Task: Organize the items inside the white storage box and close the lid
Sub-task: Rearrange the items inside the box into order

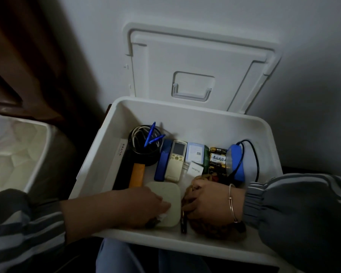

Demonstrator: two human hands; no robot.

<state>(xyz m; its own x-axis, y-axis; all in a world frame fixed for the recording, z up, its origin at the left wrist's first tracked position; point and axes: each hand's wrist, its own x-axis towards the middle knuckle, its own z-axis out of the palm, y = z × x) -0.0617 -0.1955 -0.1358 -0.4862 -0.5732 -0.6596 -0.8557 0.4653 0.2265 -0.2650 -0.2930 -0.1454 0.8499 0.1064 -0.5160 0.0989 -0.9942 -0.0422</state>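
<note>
White storage box (185, 115) open, long axis left-right, lid (205, 56) upright at far side. Hands inside, near edge, side by side: left hand (142, 203) pinches square white case (172, 194); right hand (207, 200) curls round brown beaded bundle (215, 229).

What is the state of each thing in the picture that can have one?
white storage box: open, partly filled
lid: open, standing upright
black cup: upright, holding pens
left hand: touching the pale square case
right hand: gripping a brown item
</note>
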